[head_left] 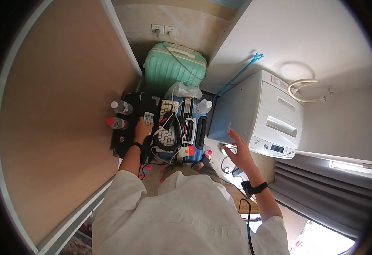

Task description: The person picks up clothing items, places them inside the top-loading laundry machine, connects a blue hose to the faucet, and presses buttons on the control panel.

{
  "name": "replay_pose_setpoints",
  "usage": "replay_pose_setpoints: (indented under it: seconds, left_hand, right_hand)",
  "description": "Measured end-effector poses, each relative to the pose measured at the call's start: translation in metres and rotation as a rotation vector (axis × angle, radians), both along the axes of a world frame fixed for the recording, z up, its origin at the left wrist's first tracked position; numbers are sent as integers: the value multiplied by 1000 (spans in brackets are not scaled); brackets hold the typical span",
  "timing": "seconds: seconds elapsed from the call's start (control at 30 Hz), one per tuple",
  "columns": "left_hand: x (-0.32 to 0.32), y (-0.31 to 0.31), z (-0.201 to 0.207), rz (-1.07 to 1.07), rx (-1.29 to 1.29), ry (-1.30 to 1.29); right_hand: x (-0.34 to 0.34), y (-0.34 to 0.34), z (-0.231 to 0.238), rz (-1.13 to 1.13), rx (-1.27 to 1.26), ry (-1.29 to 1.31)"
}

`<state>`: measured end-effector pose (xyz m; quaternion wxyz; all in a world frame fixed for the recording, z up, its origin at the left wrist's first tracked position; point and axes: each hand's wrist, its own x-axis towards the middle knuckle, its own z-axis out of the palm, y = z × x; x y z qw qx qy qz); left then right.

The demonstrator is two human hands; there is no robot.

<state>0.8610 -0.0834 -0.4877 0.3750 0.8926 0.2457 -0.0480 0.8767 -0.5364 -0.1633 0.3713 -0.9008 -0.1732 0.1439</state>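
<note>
My left hand (142,130) is closed around the lower end of a small white remote control (148,117) with a little display, above a black suitcase (124,148). To its right, a blue suitcase (199,156) carries a white keyboard (166,138), partly covered by black headphones (181,132) with red accents. My right hand (240,154) is raised in front of the washing machine (275,123), fingers apart and nothing in them. Two clear bottles lie left of my left hand, one with a white cap (124,107), the other with a red cap (118,123).
A mint-green suitcase (169,70) stands against the back wall under two sockets (164,29). On the blue suitcase are another clear bottle (203,107), a plastic bag (184,90) and white cables. A blue pole (239,74) leans beside the washer. Grey curtains (313,187) hang at right.
</note>
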Motion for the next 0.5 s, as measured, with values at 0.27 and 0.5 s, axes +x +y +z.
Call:
replay_pose_setpoints:
  seconds: [0.27, 0.5]
  left_hand:
    - [7, -9, 9, -110, 92, 25]
    - [1, -18, 18, -190, 368, 134]
  right_hand:
    - [-5, -8, 8, -71, -56, 26]
    - [-6, -12, 6, -111, -79, 27]
